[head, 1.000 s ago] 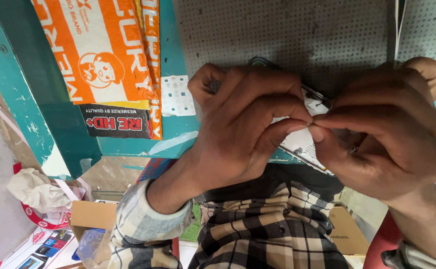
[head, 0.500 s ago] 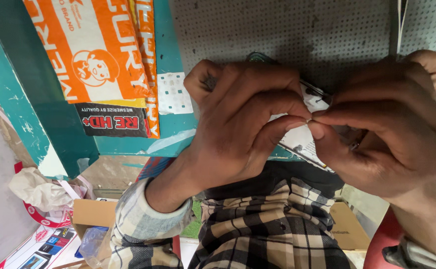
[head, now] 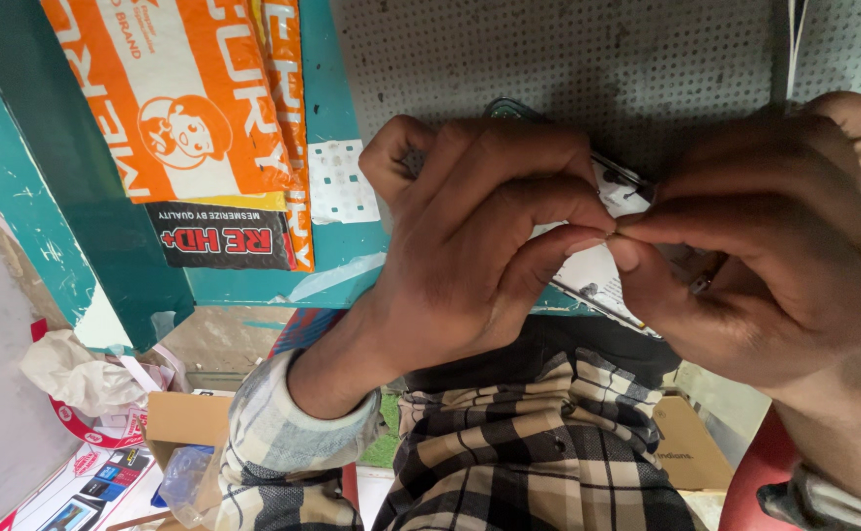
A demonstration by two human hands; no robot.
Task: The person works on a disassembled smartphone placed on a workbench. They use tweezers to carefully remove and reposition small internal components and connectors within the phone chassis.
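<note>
I can make out little of the flat white-and-dark thing (head: 588, 270) at centre right of the frame, since both hands cover most of it; only a white patch and a thin dark edge show between them, over the grey perforated mat (head: 568, 59) that fills the upper right. The teal table (head: 17, 177) runs off the upper left, with an orange packet (head: 184, 108) lying on it, cut by the top edge. My left hand (head: 479, 236) curls knuckles-up, fingers bent onto the flat thing. My right hand (head: 765, 256) meets it thumb to fingertip, pinched tight; whatever small part it pinches, I cannot tell.
</note>
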